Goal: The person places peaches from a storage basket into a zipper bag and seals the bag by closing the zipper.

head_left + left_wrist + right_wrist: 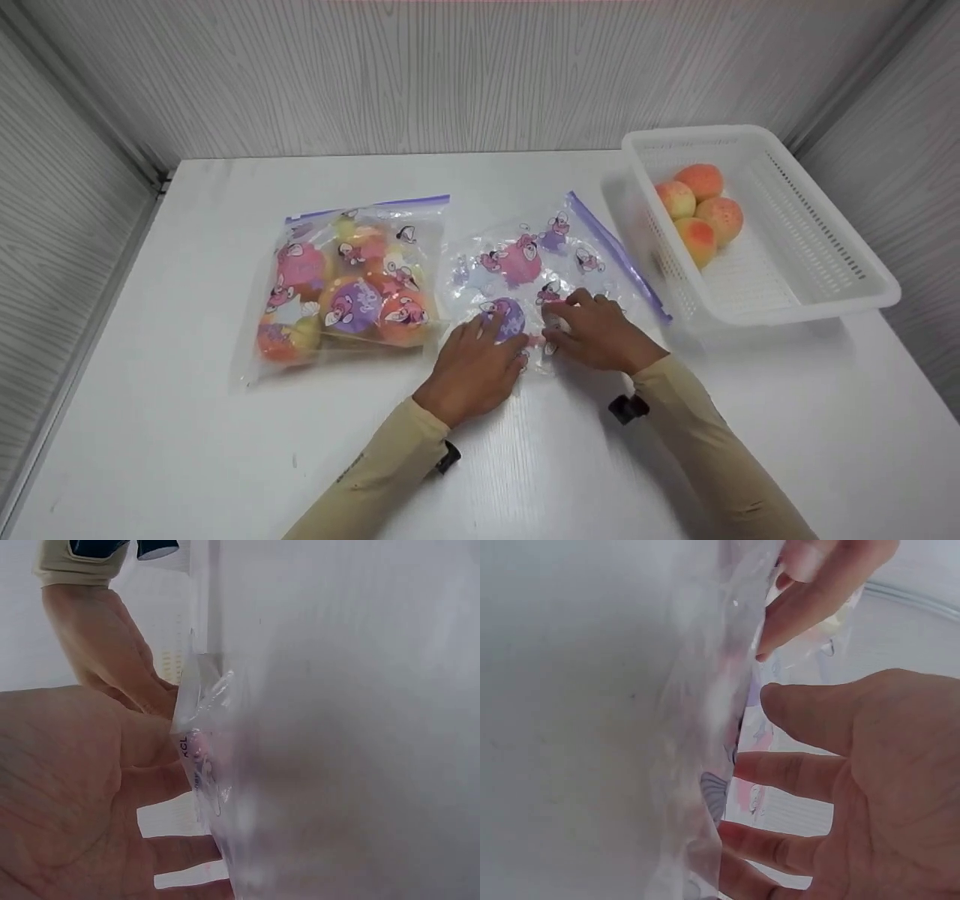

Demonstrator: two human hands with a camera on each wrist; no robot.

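Currently left hand [474, 366], right hand [604, 334] touching flat printed bag [520, 262], each grip wide.

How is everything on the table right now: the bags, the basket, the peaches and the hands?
Fruit-filled zip bag: bulging; can't tell if zipped.
Flat zip bag: lying flat; can't tell if zipped.
White plastic basket: upright, holding peaches.
Peaches: four visible, bunched together.
Left hand: touching flat bag.
Right hand: touching flat bag.

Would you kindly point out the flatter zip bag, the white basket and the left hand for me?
Flatter zip bag [551, 270]: head view, middle of its printed face.
White basket [772, 262]: head view, bare part of its floor.
Left hand [471, 369]: head view, back of the hand.
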